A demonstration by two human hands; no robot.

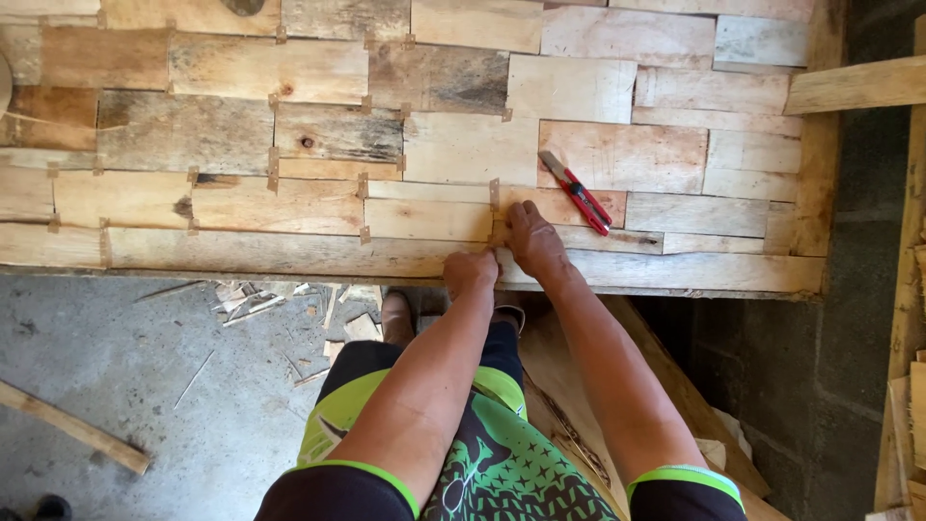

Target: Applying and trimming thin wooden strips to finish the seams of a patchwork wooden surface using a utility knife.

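Two hands at near edge of veneer sheet (pixel 289 207): left hand (pixel 470 273) fisted, pinching tape piece (pixel 499 253) at seam; right hand (pixel 532 238) flat, fingers together, pressing patches down beside it. One red knife (pixel 577 192) lies just beyond right hand, within reach. Many tape tabs join patches.

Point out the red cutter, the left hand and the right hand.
red cutter (pixel 577 194): head view, middle of its handle.
left hand (pixel 470 273): head view, back of the hand.
right hand (pixel 533 238): head view, back of the hand.
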